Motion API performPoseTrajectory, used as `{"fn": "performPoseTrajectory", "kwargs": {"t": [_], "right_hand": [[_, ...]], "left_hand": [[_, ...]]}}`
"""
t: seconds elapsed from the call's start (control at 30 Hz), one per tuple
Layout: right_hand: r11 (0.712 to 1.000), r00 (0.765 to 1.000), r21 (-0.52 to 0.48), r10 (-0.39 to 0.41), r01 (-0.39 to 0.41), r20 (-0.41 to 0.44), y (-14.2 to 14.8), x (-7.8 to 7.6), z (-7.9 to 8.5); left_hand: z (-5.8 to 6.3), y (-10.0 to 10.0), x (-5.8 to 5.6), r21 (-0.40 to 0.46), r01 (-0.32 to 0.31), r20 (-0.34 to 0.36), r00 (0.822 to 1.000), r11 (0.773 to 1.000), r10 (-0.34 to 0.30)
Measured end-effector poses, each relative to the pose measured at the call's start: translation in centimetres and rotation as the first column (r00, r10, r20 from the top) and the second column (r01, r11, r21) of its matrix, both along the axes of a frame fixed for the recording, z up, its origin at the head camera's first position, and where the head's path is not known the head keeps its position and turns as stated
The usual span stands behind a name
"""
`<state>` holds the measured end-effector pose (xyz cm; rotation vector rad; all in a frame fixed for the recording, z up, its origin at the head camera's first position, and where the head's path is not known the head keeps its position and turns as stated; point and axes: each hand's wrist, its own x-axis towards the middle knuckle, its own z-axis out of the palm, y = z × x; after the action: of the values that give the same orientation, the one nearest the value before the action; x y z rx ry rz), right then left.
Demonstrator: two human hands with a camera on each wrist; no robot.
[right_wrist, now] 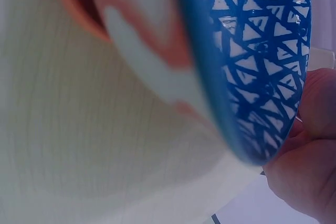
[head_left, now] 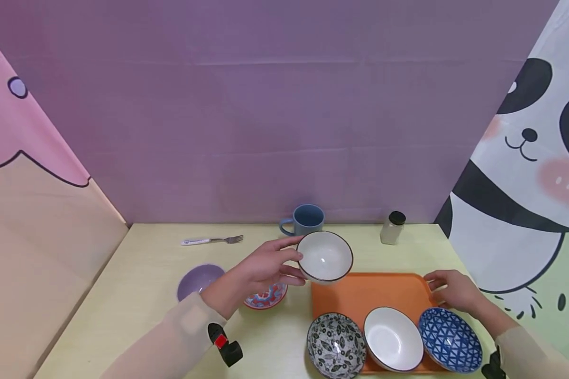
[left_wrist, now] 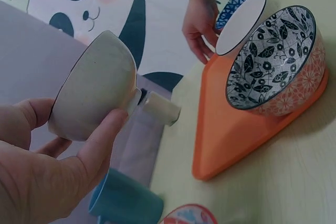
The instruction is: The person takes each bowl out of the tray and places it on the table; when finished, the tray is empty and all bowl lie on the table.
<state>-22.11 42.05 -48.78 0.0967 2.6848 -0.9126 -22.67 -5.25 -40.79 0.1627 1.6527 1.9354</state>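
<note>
My left hand [head_left: 265, 266] grips a white bowl [head_left: 326, 256] with a dark rim, tilted and held up over the far left corner of the orange tray [head_left: 374, 288]. In the left wrist view its pale outside [left_wrist: 94, 87] shows between thumb and fingers. My right hand [head_left: 455, 289] has its loosely bent fingers at the tray's right edge, just behind a blue triangle-patterned bowl [head_left: 450, 339]. Beside that bowl, along the tray's near side, are a second white bowl [head_left: 393, 338] and a black-and-white floral bowl [head_left: 336, 345], all leaning.
A blue mug [head_left: 309, 218] stands at the back, with a black-lidded jar [head_left: 392, 227] to its right. A fork [head_left: 213, 240] lies back left. A purple bowl [head_left: 194, 279] and a red-patterned dish [head_left: 267, 298] sit partly behind my left arm. Cloth walls border the table.
</note>
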Motion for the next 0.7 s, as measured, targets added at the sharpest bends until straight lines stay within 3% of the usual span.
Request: {"fn": "performPoseTrajectory", "kwargs": {"t": [0.3,0.7], "right_hand": [[1.0,1.0,0.016,0.01,-0.01,-0.008,0.1,0.3,-0.1],[1.0,1.0,-0.005,-0.02,0.02,0.007,0.0,0.5,-0.3]], "left_hand": [[0.2,-3.6,0.9,0.019,-0.047,0.013,0.999,0.999,0.047],[-0.2,-9.8,1.8,0.032,-0.142,0.004,0.99,0.989,0.142]]}}
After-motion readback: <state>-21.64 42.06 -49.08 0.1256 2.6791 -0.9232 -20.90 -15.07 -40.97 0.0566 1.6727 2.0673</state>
